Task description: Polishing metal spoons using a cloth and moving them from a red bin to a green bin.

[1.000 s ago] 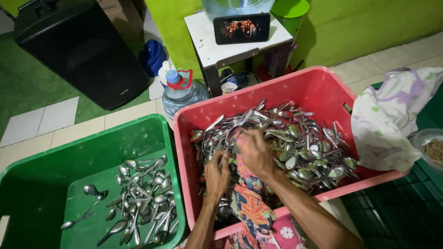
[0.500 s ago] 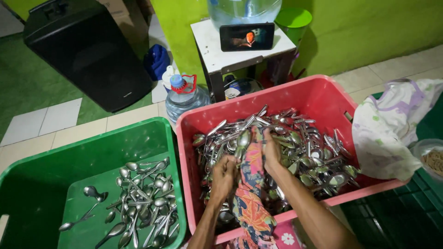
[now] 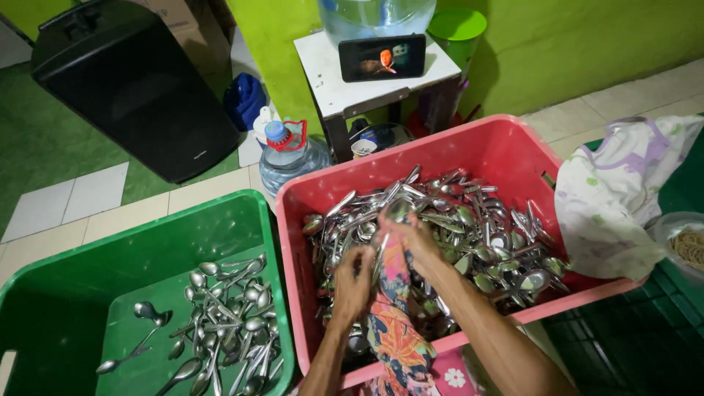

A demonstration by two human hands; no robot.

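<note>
A red plastic tub (image 3: 506, 143) holds a heap of several metal spoons (image 3: 469, 220). My left hand (image 3: 354, 282) is closed around spoon handles and the edge of a colourful patterned cloth (image 3: 392, 323) that hangs over the tub's near rim. My right hand (image 3: 416, 238) presses the same cloth around a spoon (image 3: 398, 211) whose bowl sticks up above my fingers. To the left, a green tub (image 3: 132, 242) contains a smaller pile of spoons (image 3: 227, 323).
A white stool (image 3: 334, 73) behind the red tub carries a phone (image 3: 382, 56) with a lit screen and a large water jug. A water bottle (image 3: 290, 150), a black speaker (image 3: 136, 88), a pale cloth (image 3: 616, 198) and a bowl of rubber bands (image 3: 686, 242) surround the tubs.
My hands moved up from the spoon heap, drew the patterned cloth up and wrapped it around a spoon. The camera shifted slightly.
</note>
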